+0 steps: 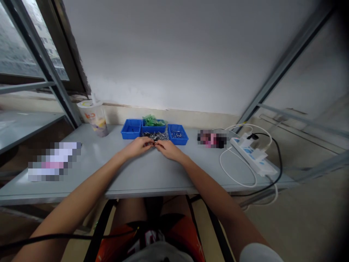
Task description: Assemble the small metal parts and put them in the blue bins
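My left hand point(140, 146) and my right hand point(168, 148) meet on the grey table point(147, 174), fingertips together around a small metal part too tiny to make out. Just beyond them lies a loose pile of small metal pieces point(156, 136). Behind that stand three blue bins: the left bin point(131, 129), a middle bin point(153, 127) holding green pieces point(151, 120), and a right bin point(177, 134) with a few metal parts.
A plastic drink cup point(94, 117) stands at the back left by a metal frame post. A white power strip point(253, 156) with white and black cables lies at the right. A wall rises behind the table.
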Demonstrator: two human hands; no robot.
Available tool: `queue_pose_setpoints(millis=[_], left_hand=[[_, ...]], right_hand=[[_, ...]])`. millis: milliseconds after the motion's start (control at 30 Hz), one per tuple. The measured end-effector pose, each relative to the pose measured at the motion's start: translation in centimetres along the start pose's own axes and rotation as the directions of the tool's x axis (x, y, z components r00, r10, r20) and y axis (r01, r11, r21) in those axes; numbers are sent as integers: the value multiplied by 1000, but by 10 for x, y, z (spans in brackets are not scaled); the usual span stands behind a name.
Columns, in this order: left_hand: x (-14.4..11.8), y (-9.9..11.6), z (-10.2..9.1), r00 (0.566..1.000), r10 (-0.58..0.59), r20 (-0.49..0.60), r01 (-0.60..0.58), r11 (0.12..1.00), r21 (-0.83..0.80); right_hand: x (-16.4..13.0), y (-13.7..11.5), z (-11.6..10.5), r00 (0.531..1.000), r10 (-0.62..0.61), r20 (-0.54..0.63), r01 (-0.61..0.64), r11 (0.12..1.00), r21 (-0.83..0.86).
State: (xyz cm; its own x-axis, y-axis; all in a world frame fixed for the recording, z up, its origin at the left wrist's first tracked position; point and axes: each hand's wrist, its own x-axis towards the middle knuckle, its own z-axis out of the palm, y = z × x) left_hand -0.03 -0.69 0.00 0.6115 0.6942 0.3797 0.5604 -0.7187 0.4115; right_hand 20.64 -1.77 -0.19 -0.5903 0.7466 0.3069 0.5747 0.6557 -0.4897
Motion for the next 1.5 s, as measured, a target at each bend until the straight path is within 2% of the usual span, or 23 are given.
queue_pose_setpoints(millis=[200,400,533,767,867,967,1067,1200,1500], left_hand=[[0,-2,2,1000,-3,24,3,1000,14],[1,-10,6,999,-1,-50,3,999,39],[1,-12,7,992,41,-123,-33,997,68],[0,-1,7,950,190,-247,-178,982,71],[0,2,6,949,175,-261,-166,984,57],[0,-1,7,967,86,-240,-81,996,29],[0,-5,9,984,32,-173,-31,999,12],[0,-9,11,991,76,-111,-70,996,56],[-1,-6,11,988,109,-105,-101,992,81]], right_hand=[[1,2,-2,999,13,-47,-13,1000,3],[1,5,-4,999,10,-33,-11,999,-39],[2,7,-2,999,-10,-32,9,999,-42],[2,3,9,998,-51,-43,51,999,-5],[2,3,6,997,-49,-61,49,999,2],[1,2,0,997,-9,-75,10,1000,18],[1,0,-6,995,10,-101,-6,999,38],[0,-2,-5,997,9,-74,-6,999,39],[0,-3,-2,999,-2,-45,3,1000,26]])
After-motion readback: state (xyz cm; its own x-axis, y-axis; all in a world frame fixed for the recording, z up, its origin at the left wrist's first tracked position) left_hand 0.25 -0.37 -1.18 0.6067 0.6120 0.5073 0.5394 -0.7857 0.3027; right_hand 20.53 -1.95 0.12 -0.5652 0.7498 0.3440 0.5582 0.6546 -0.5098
